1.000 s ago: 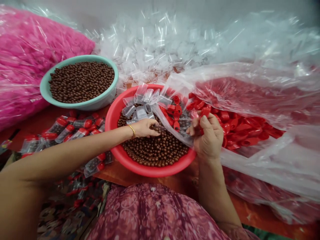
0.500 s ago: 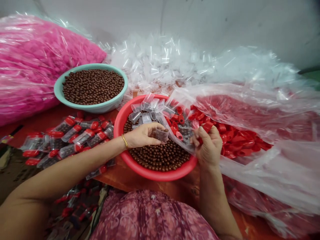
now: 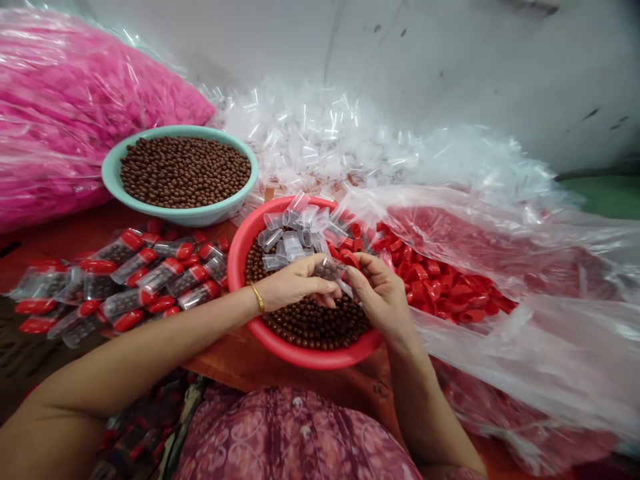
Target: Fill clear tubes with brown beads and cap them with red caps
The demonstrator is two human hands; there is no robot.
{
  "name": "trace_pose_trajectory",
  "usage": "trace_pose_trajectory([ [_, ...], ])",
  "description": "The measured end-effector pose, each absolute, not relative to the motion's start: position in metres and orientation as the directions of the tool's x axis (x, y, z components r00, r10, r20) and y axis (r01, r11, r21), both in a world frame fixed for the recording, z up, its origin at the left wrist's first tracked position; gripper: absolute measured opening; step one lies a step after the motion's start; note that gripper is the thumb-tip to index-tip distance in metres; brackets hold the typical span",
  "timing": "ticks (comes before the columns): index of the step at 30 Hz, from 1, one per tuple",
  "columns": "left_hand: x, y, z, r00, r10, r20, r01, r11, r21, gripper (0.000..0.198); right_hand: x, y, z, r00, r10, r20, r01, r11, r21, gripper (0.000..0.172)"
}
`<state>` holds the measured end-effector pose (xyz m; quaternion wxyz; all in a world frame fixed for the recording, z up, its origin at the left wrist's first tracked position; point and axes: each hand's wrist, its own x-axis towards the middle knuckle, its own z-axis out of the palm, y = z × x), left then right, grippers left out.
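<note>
Over a red basin (image 3: 300,357) my left hand (image 3: 295,281) grips a clear plastic tube (image 3: 327,269) with brown balls inside, lying on its side. My right hand (image 3: 377,287) meets it at the tube's open end, fingers pinched on a red cap (image 3: 351,259), which my fingers partly hide. Loose brown balls (image 3: 320,327) fill the basin. Empty clear tubes (image 3: 293,245) lie on them at the back, and several red caps (image 3: 356,230) rest at its right rim beside the plastic bag's edge.
A teal basin (image 3: 111,175) of brown balls (image 3: 185,170) stands at the back left. Filled, red-capped tubes (image 3: 160,275) are piled at left. Red caps (image 3: 440,280) spill from a clear bag (image 3: 525,333) at right. Behind are a pink-filled bag (image 3: 85,113) and heaped clear tubes (image 3: 320,133).
My right hand has moved left from the bag of red caps to the tube, bringing a red cap. My left hand stays over the basin with the tube, now turned toward the right hand.
</note>
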<state>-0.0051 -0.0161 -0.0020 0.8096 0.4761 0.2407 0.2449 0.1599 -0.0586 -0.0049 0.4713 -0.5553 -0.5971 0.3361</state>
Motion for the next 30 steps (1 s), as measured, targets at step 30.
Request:
trace_pose_trajectory([
  [30,-0.013,-0.023,0.004,0.682,0.730,-0.050,0.441,-0.355,0.824,0.008,0.170,-0.075,0.000,-0.487,0.670,0.560,0.611,0.719,-0.330,0.038],
])
